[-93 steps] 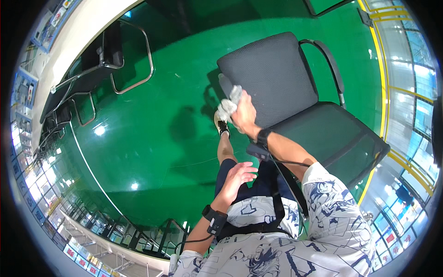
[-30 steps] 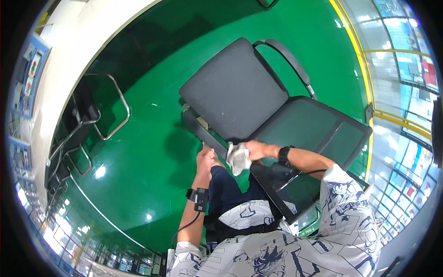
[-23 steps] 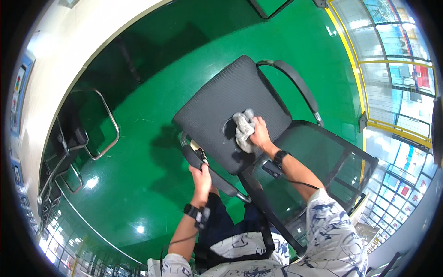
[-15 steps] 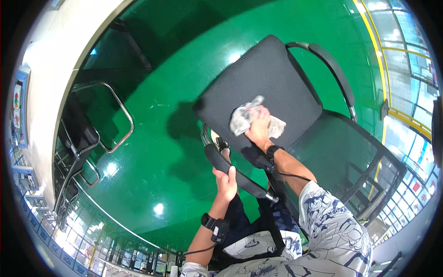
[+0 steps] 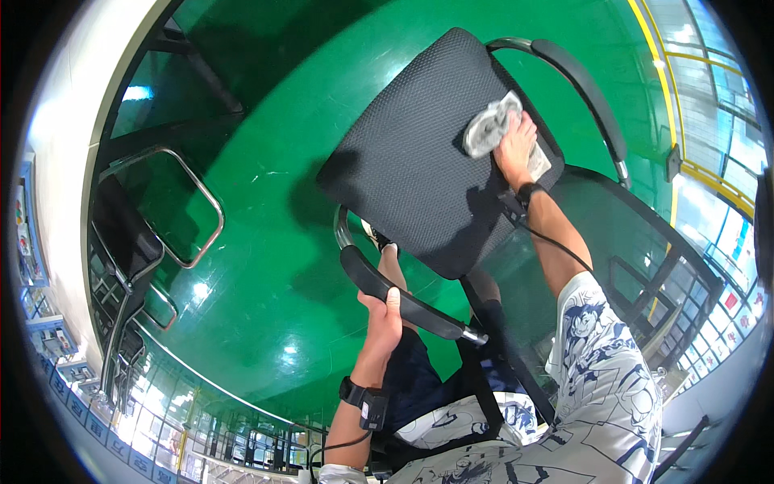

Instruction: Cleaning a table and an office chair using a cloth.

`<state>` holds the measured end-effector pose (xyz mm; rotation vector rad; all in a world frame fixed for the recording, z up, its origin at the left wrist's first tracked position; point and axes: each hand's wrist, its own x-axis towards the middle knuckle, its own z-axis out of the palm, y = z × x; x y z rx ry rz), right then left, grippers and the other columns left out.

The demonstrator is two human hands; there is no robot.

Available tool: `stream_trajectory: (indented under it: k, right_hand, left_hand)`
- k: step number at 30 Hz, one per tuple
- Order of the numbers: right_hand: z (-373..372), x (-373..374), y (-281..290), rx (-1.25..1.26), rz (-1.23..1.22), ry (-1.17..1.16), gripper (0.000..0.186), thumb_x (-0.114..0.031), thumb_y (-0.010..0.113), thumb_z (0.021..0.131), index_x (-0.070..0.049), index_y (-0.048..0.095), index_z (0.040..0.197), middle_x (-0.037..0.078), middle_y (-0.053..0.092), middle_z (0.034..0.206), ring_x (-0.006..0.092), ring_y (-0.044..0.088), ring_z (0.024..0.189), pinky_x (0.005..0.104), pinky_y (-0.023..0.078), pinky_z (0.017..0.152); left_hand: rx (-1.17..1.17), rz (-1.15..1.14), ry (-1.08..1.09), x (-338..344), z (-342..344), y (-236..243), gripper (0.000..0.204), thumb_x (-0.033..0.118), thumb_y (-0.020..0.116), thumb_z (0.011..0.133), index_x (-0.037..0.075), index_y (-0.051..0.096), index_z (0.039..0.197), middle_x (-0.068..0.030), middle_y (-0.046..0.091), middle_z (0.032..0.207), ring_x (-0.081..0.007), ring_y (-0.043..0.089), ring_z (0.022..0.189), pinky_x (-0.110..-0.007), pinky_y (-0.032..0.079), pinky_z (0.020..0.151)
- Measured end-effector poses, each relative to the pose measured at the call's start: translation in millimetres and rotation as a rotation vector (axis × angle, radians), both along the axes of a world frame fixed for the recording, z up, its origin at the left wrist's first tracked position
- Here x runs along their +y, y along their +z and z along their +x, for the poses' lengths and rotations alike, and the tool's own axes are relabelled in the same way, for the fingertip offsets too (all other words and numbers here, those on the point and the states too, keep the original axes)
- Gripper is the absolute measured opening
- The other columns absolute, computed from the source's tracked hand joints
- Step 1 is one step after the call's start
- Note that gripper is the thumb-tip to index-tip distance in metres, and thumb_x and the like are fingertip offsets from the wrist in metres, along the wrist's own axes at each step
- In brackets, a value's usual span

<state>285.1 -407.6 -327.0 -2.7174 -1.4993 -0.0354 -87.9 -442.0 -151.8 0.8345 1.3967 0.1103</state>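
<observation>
Grey crumpled cloth point(image 5: 493, 125) sits pressed under the right hand point(image 5: 516, 143) against the black mesh chair back point(image 5: 419, 161); the left hand point(image 5: 382, 316) grips the near armrest point(image 5: 403, 300), its fingers hidden behind

Chair back point(image 5: 427, 161) matt black mesh; cloth point(image 5: 490, 127) crumpled grey fabric; floor point(image 5: 266, 266) glossy green.

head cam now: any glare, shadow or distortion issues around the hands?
Head view: strong fisheye bend at the rim; bright glare spots on the green floor; chair back shadows the floor; right hand with cloth and left hand on armrest look sharp.
</observation>
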Motion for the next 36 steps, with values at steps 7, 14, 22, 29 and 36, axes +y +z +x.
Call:
stream_trajectory:
  k: [7,14,22,29,36]
  right_hand:
    - [-40.0,55.6,4.5,-0.003,0.150,-0.268,0.075,-0.013,0.067,0.057,-0.005,0.039,0.126,0.021,0.034,0.129,0.0392,0.035,0.114,0.0488,0.034,0.091]
    - [-204.7,134.5,15.6,0.339,-0.031,0.406,0.048,-0.018,0.067,0.052,-0.015,0.060,0.100,0.013,0.052,0.099,0.0298,0.048,0.095,0.0395,0.038,0.080]
    - [-164.6,-41.8,15.3,0.498,0.049,1.061,0.033,-0.013,0.055,0.073,-0.021,0.055,0.105,0.008,0.049,0.117,0.0260,0.048,0.107,0.0400,0.043,0.088]
    - [-7.7,-26.8,34.8,0.035,-0.068,0.310,0.051,-0.010,0.062,0.065,-0.018,0.053,0.114,0.017,0.048,0.108,0.0338,0.047,0.101,0.0442,0.043,0.078]
    - [-46.5,142.0,21.8,0.260,0.362,-0.051,0.046,-0.007,0.058,0.065,-0.003,0.050,0.110,0.023,0.051,0.097,0.0383,0.052,0.088,0.0481,0.044,0.077]
  left_hand:
    - [0.022,-0.043,0.077,0.7,9.5,10.2,0.059,0.021,0.041,0.096,-0.008,0.008,0.135,-0.0189,0.027,0.135,-0.0237,0.027,0.127,-0.032,0.021,0.106]
    - [0.063,-0.226,0.104,8.8,11.5,15.6,0.062,0.027,0.043,0.096,-0.007,0.008,0.135,-0.0164,0.030,0.132,-0.0208,0.031,0.122,-0.031,0.025,0.104]
    - [0.076,-0.196,0.043,-0.3,-7.1,-5.2,0.073,0.030,0.042,0.096,-0.006,-0.005,0.138,-0.0168,0.031,0.133,-0.0206,0.034,0.121,-0.032,0.030,0.102]
    - [0.014,-0.215,0.034,-2.4,-17.1,-12.3,0.074,0.029,0.041,0.097,-0.004,-0.010,0.138,-0.0190,0.032,0.132,-0.0215,0.042,0.116,-0.034,0.040,0.096]
    - [-0.070,-0.227,0.074,-0.2,-7.9,-5.6,0.067,0.025,0.041,0.096,-0.007,-0.004,0.134,-0.0192,0.033,0.129,-0.0226,0.042,0.114,-0.032,0.036,0.098]
